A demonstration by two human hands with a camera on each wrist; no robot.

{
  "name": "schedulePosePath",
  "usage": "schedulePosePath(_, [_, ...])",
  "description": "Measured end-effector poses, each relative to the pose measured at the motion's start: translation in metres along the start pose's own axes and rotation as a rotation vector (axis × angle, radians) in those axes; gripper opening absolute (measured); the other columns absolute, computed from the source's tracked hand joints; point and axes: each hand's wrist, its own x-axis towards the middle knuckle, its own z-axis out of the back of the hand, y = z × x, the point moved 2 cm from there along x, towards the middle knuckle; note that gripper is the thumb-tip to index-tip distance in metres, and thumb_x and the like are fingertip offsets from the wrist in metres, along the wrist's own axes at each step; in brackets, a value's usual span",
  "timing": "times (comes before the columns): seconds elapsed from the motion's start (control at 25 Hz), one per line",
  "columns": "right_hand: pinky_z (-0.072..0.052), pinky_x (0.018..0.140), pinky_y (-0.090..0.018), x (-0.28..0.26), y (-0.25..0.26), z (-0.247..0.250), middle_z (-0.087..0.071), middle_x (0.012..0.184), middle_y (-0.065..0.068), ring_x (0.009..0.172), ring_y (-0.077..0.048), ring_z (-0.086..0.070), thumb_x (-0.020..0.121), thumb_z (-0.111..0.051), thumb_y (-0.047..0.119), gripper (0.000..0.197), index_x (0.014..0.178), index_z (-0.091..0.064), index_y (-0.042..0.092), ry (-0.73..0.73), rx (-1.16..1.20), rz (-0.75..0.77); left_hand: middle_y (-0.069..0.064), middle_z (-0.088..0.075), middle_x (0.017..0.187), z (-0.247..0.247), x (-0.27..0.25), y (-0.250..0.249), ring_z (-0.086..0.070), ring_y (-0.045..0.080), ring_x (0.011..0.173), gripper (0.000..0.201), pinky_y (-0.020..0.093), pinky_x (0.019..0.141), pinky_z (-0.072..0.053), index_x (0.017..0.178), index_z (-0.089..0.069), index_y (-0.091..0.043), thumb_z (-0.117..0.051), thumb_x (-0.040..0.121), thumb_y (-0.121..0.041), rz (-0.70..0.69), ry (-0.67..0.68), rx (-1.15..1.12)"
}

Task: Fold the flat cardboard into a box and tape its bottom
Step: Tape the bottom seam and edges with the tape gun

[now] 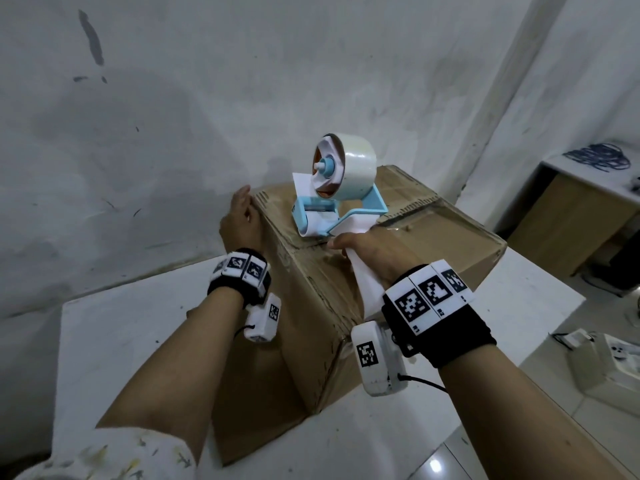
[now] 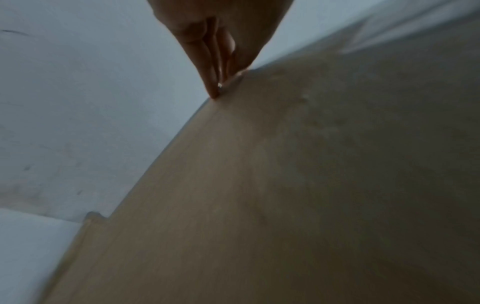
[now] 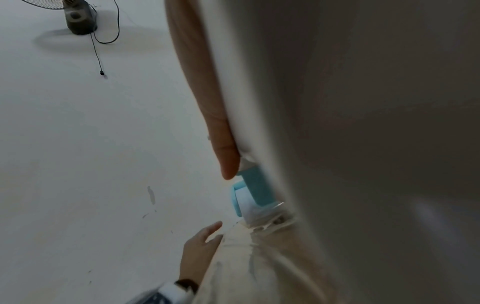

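Head view first, from the left: a white table (image 1: 114, 341) stands against a stained white wall (image 1: 138, 116), and the brown cardboard box (image 1: 304, 341) sits on it, folded up with its flaps closed on top. The left hand (image 1: 240, 220) lies flat against the box's far left upper edge, fingers straight and pressed together; in the left wrist view those fingers (image 2: 207, 67) run side by side down to the cardboard rim, their tips touching it.

Near the middle of the box's top rests the blue and white tape dispenser (image 1: 332, 209), its roll of pale tape (image 1: 353, 171) standing upright above the frame and its front end down on the seam between the flaps. The right hand (image 1: 374, 254) grips the dispenser's white handle from the near side, fingers curled round it. In the right wrist view one finger (image 3: 223, 144) lies stretched along the handle toward the blue head, and shiny clear tape shows on the cardboard just below that head.

Right of the box, a strip of glossy tape crosses the top and bends over the right edge. Farther right stands a brown cabinet (image 1: 568, 216) with a coil of blue cable (image 1: 595, 155) on its white top.
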Motion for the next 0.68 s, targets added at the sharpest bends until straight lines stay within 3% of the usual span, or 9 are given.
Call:
schedulePosePath(0.12, [-0.036, 0.06, -0.019, 0.002, 0.001, -0.002, -0.055, 0.098, -0.005, 0.074, -0.013, -0.051, 0.081, -0.066, 0.024, 0.029, 0.104, -0.056, 0.011, -0.003, -0.03, 0.0, 0.016, -0.06, 0.125, 0.003, -0.038, -0.006, -0.059, 0.026, 0.104, 0.042, 0.029, 0.092, -0.044, 0.141, -0.037, -0.014, -0.033, 0.099, -0.017, -0.035, 0.155, -0.024])
schedulePosePath(0.2, [-0.036, 0.06, -0.019, 0.003, 0.002, -0.005, -0.055, 0.101, -0.006, 0.085, -0.018, -0.052, 0.08, -0.067, 0.022, 0.04, 0.116, -0.058, 0.005, 0.002, -0.031, 0.013, 0.017, -0.064, 0.115, 0.018, -0.034, -0.003, -0.059, 0.021, 0.095, 0.032, 0.019, 0.079, -0.04, 0.126, -0.049, -0.004, -0.036, 0.098, -0.015, -0.019, 0.075, -0.144])
schedulePosePath(0.28, [-0.035, 0.057, -0.018, 0.002, 0.003, -0.006, -0.055, 0.099, -0.006, 0.08, -0.016, -0.052, 0.081, -0.066, 0.021, 0.04, 0.116, -0.058, 0.003, 0.005, -0.039, 0.029, 0.022, -0.063, 0.114, 0.025, -0.007, 0.005, -0.06, 0.027, 0.096, 0.028, 0.019, 0.074, -0.037, 0.114, -0.054, 0.004, -0.037, 0.097, -0.011, -0.032, 0.011, -0.134])
schedulePosePath(0.32, [-0.034, 0.056, -0.018, 0.002, 0.003, -0.005, -0.055, 0.098, -0.005, 0.078, -0.015, -0.051, 0.082, -0.066, 0.022, 0.036, 0.113, -0.059, 0.005, 0.007, -0.044, 0.03, 0.022, -0.058, 0.122, 0.022, 0.009, 0.007, -0.057, 0.029, 0.108, 0.03, 0.021, 0.083, -0.037, 0.118, -0.053, 0.005, -0.037, 0.098, -0.012, -0.023, 0.061, -0.093])
schedulePosePath(0.4, [-0.034, 0.055, -0.019, 0.002, 0.002, -0.004, -0.056, 0.093, -0.004, 0.075, -0.015, -0.051, 0.082, -0.065, 0.023, 0.024, 0.101, -0.058, 0.011, 0.009, -0.048, 0.018, 0.02, -0.044, 0.14, 0.004, 0.033, 0.011, -0.043, 0.03, 0.13, 0.039, 0.026, 0.103, -0.031, 0.13, -0.044, 0.005, -0.031, 0.101, -0.017, 0.059, 0.313, 0.035])
schedulePosePath(0.48, [-0.033, 0.054, -0.019, 0.002, 0.0, -0.001, -0.054, 0.078, 0.002, 0.066, -0.01, -0.047, 0.083, -0.064, 0.023, 0.014, 0.085, -0.055, 0.013, 0.004, -0.025, 0.006, 0.022, -0.038, 0.145, -0.012, 0.041, 0.008, -0.038, 0.033, 0.134, 0.044, 0.03, 0.107, -0.029, 0.135, -0.038, 0.007, -0.022, 0.103, -0.018, 0.121, 0.539, 0.177])
schedulePosePath(0.56, [-0.034, 0.054, -0.017, 0.003, -0.002, 0.001, -0.051, 0.072, 0.006, 0.064, -0.006, -0.046, 0.083, -0.064, 0.02, 0.017, 0.072, -0.051, 0.02, -0.001, 0.05, 0.027, 0.025, -0.032, 0.148, -0.014, 0.041, -0.002, -0.034, 0.034, 0.136, 0.047, 0.035, 0.11, -0.027, 0.139, -0.03, 0.008, -0.022, 0.102, -0.019, 0.126, 0.546, 0.291])
schedulePosePath(0.68, [-0.038, 0.049, -0.015, 0.002, -0.006, 0.003, -0.054, 0.073, 0.004, 0.063, -0.007, -0.047, 0.083, -0.064, 0.018, 0.018, 0.07, -0.051, 0.019, -0.03, 0.125, 0.063, 0.014, -0.005, 0.159, -0.005, 0.022, -0.017, -0.005, 0.029, 0.147, 0.054, 0.051, 0.118, -0.008, 0.148, -0.015, -0.005, -0.027, 0.1, -0.026, -0.019, 0.655, 0.627])
